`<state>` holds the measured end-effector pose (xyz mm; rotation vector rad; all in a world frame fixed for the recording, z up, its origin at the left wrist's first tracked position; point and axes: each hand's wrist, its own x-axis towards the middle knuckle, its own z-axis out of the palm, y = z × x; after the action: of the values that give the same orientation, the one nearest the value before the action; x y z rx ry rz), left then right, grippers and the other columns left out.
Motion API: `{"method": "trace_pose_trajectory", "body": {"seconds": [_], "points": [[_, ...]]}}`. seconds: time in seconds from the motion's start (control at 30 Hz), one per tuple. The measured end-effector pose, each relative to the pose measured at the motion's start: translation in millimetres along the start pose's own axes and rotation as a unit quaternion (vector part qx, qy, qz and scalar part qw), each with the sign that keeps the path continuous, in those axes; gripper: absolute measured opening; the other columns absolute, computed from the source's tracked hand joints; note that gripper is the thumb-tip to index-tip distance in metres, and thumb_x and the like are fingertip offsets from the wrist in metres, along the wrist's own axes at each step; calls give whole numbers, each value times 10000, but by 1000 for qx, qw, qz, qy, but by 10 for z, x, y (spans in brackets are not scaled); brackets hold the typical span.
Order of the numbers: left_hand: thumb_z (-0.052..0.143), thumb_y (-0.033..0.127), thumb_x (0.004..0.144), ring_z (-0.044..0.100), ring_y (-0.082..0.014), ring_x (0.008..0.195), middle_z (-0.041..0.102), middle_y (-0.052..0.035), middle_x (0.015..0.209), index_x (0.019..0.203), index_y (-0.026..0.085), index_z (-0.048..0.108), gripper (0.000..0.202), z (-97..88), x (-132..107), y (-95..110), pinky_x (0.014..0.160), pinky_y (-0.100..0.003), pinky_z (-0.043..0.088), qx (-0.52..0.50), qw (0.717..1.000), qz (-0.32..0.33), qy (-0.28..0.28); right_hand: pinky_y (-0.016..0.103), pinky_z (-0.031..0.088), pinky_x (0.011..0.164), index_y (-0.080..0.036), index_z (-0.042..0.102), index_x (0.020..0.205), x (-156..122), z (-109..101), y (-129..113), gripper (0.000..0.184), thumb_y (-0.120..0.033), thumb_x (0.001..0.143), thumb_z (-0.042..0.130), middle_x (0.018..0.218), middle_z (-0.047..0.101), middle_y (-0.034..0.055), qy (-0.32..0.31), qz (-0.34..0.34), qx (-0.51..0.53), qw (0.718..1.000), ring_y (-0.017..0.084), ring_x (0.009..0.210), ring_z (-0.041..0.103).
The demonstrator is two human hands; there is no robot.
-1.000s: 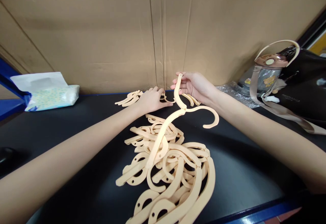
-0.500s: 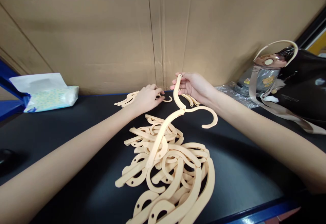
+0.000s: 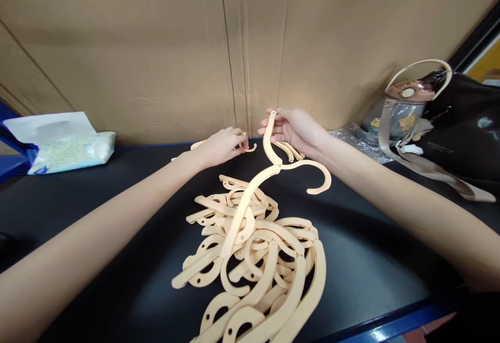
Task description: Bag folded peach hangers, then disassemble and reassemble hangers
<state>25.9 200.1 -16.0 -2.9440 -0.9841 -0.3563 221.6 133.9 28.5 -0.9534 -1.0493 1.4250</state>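
Note:
My right hand (image 3: 292,127) is closed on the upper arm of a beige plastic hanger (image 3: 258,184), held up above the black table (image 3: 117,213); its hook curls out to the right and its lower arm hangs toward a heap of beige hanger parts (image 3: 258,270). My left hand (image 3: 223,145) is at the back of the table, fingers pinched on a small beige curved piece (image 3: 250,148). More loose beige pieces (image 3: 291,150) lie under my right hand.
A cardboard wall (image 3: 234,46) stands right behind the table. A tissue pack (image 3: 62,142) lies at the back left. A water bottle with a strap (image 3: 402,114) and a black bag (image 3: 464,135) sit at the back right. A blue edge (image 3: 390,327) bounds the front.
My left hand has drawn back a little to the left and lifted the small curved piece off the pile at the back. My right hand with the hanger has barely moved.

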Motion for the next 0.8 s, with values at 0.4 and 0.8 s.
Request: {"method": "trace_pose_trajectory", "body": {"seconds": [0.4, 0.8], "points": [[464, 252, 892, 684, -192, 932, 696, -97, 1160, 1143, 156, 591, 297, 39, -117, -119, 851, -332, 521, -145, 983, -96, 53, 146, 527, 430, -165, 475, 900, -4, 12, 7, 221, -57, 1005, 313, 647, 646, 7, 11, 26, 15, 999, 111, 559, 681], [648, 453, 841, 631, -323, 906, 667, -129, 915, 879, 168, 593, 292, 160, -124, 213, 825, -424, 474, -58, 983, -158, 75, 172, 526, 440, -175, 477, 866, -6, 23, 34, 231, -84, 1006, 317, 642, 629, 6, 12, 26, 14, 999, 117, 541, 663]]}}
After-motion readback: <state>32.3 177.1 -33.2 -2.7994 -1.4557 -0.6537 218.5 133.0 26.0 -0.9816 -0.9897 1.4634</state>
